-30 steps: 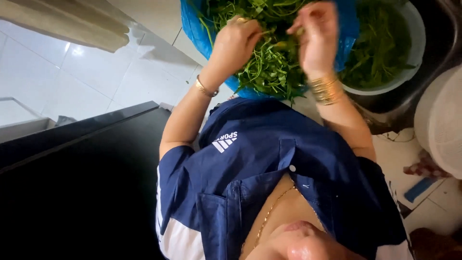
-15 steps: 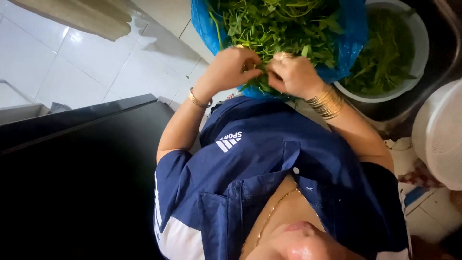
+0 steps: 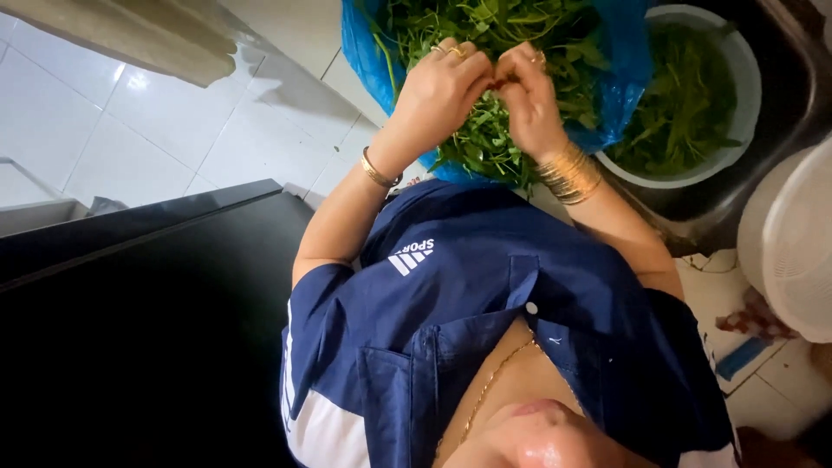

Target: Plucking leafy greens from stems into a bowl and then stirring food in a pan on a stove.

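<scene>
We pinch one sprig (image 3: pixel 498 87) with left hand (image 3: pixel 438 91) and right hand (image 3: pixel 529 100) over one blue bag (image 3: pixel 628 78); one bowl (image 3: pixel 745 87) at 3 o'clock; hands closer than before

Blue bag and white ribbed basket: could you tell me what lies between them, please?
A white bowl of greens, standing in the metal sink; head view.

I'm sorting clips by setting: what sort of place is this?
Probably a home kitchen or washing-up corner. A metal sink holds a white bowl of leafy greens, a blue bag of greens sits beside it, and the floor is white tile. Both hands, left and right, pick at the greens.
</scene>
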